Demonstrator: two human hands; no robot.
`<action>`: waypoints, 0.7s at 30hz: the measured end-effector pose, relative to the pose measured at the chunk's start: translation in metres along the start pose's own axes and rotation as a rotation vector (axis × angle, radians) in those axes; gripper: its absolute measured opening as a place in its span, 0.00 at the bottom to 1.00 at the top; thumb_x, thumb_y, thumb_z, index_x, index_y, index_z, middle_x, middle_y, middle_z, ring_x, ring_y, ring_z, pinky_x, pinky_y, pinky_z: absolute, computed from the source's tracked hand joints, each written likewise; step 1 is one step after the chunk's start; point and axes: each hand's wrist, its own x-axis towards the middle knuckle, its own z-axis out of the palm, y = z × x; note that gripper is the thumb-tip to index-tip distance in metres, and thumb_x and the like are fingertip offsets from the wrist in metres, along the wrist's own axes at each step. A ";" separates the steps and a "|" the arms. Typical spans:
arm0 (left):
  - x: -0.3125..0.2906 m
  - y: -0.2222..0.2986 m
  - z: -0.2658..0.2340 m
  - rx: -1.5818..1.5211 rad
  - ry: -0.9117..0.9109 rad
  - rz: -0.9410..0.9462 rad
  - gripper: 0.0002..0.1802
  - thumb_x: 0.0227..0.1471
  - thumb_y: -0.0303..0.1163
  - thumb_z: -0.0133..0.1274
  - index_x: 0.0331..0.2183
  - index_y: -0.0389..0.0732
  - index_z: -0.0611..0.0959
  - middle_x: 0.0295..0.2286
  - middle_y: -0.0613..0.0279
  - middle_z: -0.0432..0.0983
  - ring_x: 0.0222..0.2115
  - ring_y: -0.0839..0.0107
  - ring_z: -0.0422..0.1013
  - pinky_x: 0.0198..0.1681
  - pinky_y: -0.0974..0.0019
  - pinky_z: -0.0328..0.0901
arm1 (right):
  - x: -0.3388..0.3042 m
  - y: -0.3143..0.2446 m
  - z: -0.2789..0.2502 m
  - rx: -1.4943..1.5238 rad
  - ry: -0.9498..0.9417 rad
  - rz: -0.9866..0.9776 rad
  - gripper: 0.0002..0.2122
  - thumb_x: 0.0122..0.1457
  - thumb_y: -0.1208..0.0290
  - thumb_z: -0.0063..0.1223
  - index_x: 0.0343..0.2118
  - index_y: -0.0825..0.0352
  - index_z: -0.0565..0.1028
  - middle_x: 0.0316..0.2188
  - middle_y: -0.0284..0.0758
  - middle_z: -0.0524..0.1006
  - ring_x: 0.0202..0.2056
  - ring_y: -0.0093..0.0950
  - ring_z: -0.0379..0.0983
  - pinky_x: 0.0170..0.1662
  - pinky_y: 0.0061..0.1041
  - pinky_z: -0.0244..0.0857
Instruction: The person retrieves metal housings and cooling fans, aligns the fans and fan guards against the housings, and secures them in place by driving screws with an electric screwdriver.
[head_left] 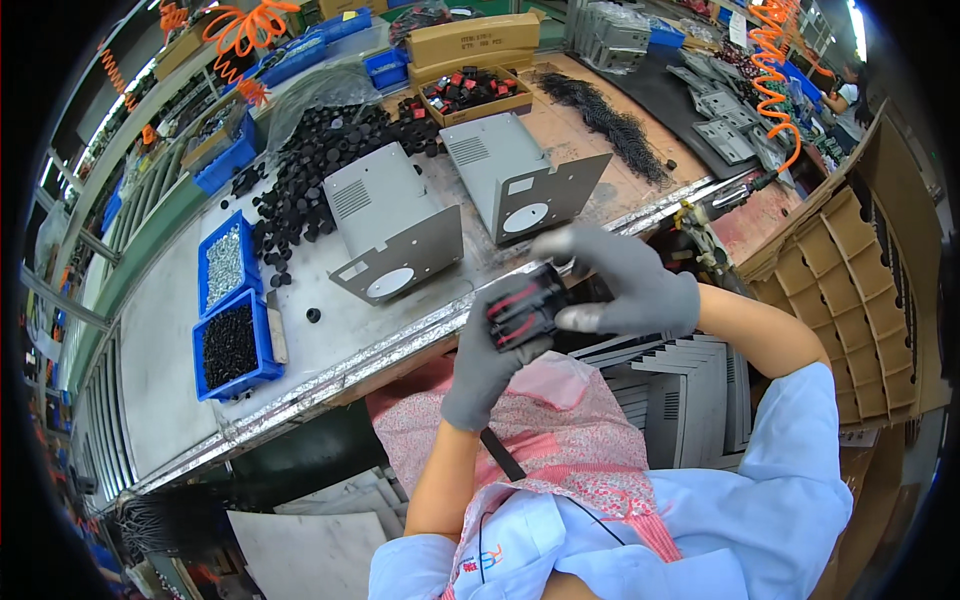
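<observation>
My left hand [486, 362], in a grey glove, is closed around a small cluster of black pieces with red strips [527, 308], which look like rocker switches. Beside them my right hand [635, 285], gloved the same way, has its thumb and fingers spread apart. Its thumb tip is close to the cluster; whether it touches is unclear, and its fingertips are a little blurred. Just beyond my hands two grey bent sheet-metal housings, a left one [375, 215] and a right one [497, 160], stand on the bench, each with vent slots and a round white opening.
Loose black caps [320, 150] are heaped behind the housings. A carton [478, 112] holds more black and red pieces. Blue bins hold silver screws [224, 268] and black screws [228, 345]. Black wires [610, 120] lie at right, near an orange coiled hose [770, 75] with a power screwdriver.
</observation>
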 end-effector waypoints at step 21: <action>0.006 0.013 -0.040 -0.017 0.089 -0.127 0.28 0.39 0.26 0.61 0.44 0.31 0.71 0.37 0.56 0.73 0.37 0.70 0.71 0.41 0.70 0.67 | 0.034 -0.005 -0.078 -0.960 0.162 -0.374 0.15 0.41 0.76 0.55 0.35 0.60 0.73 0.30 0.33 0.70 0.34 0.33 0.69 0.35 0.28 0.64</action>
